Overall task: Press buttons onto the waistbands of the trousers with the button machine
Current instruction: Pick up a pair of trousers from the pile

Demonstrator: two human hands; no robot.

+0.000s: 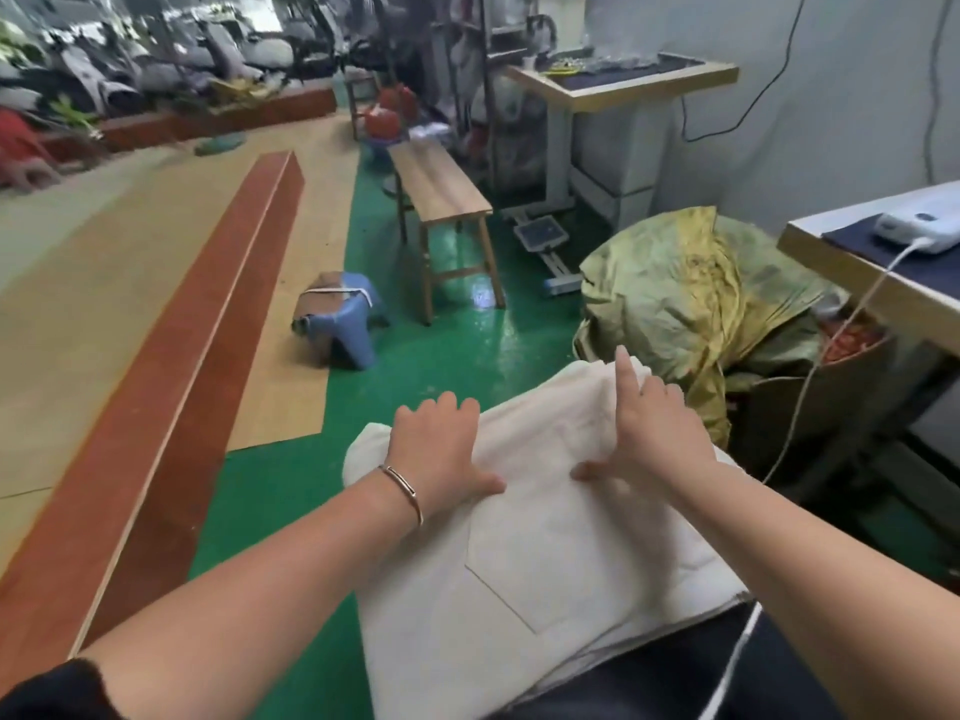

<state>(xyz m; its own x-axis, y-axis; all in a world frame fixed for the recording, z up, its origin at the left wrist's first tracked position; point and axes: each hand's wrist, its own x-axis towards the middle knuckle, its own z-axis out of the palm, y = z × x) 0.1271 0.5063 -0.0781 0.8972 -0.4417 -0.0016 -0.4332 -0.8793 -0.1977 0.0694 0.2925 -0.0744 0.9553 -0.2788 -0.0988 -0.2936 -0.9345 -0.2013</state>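
While the stack of folded cream-white cotton trousers [519,553] lies across the person's lap, both hands rest on its far end. Left hand [436,449], with a thin metal bracelet [402,491] on the wrist, lies flat on the cloth, fingers [447,407] slightly spread, thumb extended. Right hand [654,428] presses the top layer, fingers apart, index finger pointing forward. A stitched back pocket [524,569] faces up. Beyond, a wooden bench [441,189] and a blue plastic stool [343,319] stand on the green floor [457,345].
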